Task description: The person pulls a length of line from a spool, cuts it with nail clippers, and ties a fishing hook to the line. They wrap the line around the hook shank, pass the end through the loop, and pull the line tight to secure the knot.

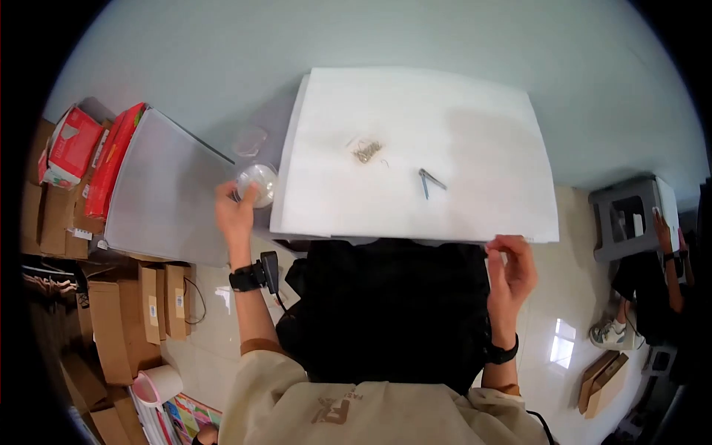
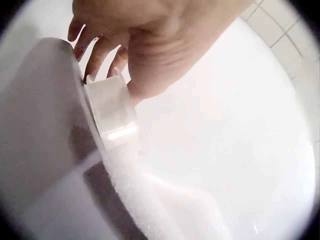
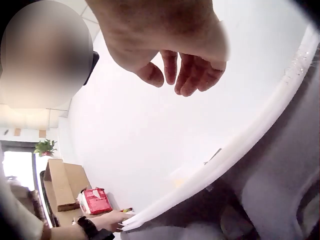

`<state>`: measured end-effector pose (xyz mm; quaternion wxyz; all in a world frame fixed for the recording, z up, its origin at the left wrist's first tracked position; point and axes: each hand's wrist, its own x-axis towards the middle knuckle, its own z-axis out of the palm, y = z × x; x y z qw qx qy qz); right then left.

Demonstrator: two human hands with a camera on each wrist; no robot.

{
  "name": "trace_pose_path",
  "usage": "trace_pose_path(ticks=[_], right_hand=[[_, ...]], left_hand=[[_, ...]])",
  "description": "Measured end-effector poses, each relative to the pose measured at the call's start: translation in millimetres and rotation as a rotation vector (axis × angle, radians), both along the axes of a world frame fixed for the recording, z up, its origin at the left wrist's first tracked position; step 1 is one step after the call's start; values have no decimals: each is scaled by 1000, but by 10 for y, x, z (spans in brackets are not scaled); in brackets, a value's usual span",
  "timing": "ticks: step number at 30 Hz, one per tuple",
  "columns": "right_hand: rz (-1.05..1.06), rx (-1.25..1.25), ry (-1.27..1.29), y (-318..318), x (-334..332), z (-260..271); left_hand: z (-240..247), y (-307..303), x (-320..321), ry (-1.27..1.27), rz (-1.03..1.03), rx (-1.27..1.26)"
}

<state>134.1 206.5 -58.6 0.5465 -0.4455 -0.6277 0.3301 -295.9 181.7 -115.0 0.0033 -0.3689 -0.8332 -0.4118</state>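
At the left side of the white-covered table, my left hand pinches a round clear plastic container, thumb over its top and fingers around the outer side. In the left wrist view the container shows a clear side wall close to the table edge. My right hand is by the table's front right corner, fingers loosely bent with nothing between them; the right wrist view shows the hand the same way. On the white sheet lie a small heap of thin metal pieces and a V-shaped metal tool.
A clear round lid-like piece lies beyond the container. To the left stand a grey panel, red packages and cardboard boxes. Another person sits at the right beside a grey stool.
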Motion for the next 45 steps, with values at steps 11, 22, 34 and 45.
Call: trace_pose_path(ticks=[11,22,34,45], right_hand=[[143,-309,-151,-343,114,-138],[700,-442,209,-805,-61,215],[653,-145,89,-1259,102,361],[613,-246,122,-1422,377,450]], left_hand=[[896,-636,1036,-470,-100,810],[560,-1128,2488,-757,-768,601],[556,-1557,2518,-857,-920,479],[927,-1601,2526,-607,-1543,263]])
